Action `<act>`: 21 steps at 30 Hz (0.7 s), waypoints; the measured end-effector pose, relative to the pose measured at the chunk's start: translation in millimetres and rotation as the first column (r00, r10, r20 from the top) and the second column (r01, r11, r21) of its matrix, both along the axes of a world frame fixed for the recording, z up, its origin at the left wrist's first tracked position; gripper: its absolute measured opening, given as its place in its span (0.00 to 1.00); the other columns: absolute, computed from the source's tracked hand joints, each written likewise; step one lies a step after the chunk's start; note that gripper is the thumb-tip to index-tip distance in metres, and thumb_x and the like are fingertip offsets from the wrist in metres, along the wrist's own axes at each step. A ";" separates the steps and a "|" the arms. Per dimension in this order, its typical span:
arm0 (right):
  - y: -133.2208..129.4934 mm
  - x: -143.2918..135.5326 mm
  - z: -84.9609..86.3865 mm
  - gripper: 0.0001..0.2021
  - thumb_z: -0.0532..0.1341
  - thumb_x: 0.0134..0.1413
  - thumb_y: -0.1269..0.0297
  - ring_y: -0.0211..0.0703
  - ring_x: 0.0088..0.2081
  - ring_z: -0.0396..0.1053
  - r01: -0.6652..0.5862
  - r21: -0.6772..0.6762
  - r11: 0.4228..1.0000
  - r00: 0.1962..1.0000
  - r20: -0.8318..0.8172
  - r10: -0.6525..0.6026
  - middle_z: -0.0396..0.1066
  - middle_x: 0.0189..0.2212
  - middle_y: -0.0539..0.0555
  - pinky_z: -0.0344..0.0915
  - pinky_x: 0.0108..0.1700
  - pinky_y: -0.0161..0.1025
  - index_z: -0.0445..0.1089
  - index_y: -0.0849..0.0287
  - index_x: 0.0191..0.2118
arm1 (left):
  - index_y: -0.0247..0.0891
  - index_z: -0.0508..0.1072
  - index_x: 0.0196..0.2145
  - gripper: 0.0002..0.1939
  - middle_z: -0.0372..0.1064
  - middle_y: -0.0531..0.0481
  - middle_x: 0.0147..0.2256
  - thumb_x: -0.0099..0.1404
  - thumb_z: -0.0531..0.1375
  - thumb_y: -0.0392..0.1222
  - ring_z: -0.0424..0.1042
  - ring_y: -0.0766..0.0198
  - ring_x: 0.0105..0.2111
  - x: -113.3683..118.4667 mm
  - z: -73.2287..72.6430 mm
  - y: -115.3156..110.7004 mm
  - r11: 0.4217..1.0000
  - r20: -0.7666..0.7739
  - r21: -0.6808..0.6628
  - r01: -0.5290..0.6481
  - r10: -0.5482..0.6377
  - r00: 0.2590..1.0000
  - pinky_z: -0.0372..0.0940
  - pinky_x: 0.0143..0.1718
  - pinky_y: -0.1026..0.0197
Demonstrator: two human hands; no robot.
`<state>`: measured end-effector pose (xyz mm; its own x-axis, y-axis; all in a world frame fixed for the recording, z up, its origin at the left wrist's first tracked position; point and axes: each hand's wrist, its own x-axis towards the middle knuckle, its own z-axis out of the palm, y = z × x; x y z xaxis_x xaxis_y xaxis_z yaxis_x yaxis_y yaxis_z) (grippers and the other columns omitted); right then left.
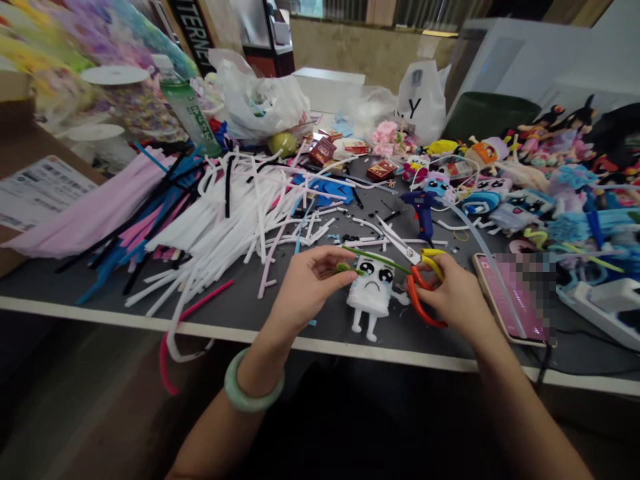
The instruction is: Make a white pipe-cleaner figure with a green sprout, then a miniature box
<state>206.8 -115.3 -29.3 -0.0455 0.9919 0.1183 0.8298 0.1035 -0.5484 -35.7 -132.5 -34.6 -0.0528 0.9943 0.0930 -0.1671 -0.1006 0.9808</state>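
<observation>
1. Okay, nearest first: a pale green bangle point(251, 392) sits around the left wrist, and a bent hot-pink strip point(200, 305) hangs over the near edge of the dark surface point(327, 323).
2. Left hand point(311, 283) has thumb and fingers pinched on a green strip point(376, 259). The strip runs across to the right, over the top of the doll, ending right by the scissors' orange handle.
3. Right hand point(456, 293) is curled around the handles of the scissors point(413, 256), one orange, one yellow. Blades point up and to the left, away from the person. Can't tell if those fingers touch the strip too.
4. Between both hands is the doll point(369, 300), white and fuzzy with a sad face, legs toward the near edge.
5. Just right of that hand: a phone point(513, 293) with a pink screen, then a white power strip point(603, 307).
6. Bit further out, a blue glue gun point(423, 210) beyond the scissors, and a big messy pile of white strips point(215, 220) on the left.
7. Way back: small red boxes point(323, 151), a green bottle point(186, 110), a white bag point(423, 100) marked "Y", and lots of colourful dolls point(563, 137) at the right.
</observation>
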 end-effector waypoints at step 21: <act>4.9 -12.6 -12.0 0.12 0.63 0.45 0.66 0.48 0.35 0.75 0.008 -0.093 0.996 1.000 -0.008 -0.009 0.77 0.35 0.56 0.67 0.38 0.40 0.71 0.60 0.40 | 0.34 0.81 0.33 0.07 0.77 0.47 0.24 0.58 0.63 0.31 0.76 0.65 0.23 0.3 21.9 5.7 1.000 -0.249 -0.006 0.025 -0.026 0.968 0.71 0.27 0.66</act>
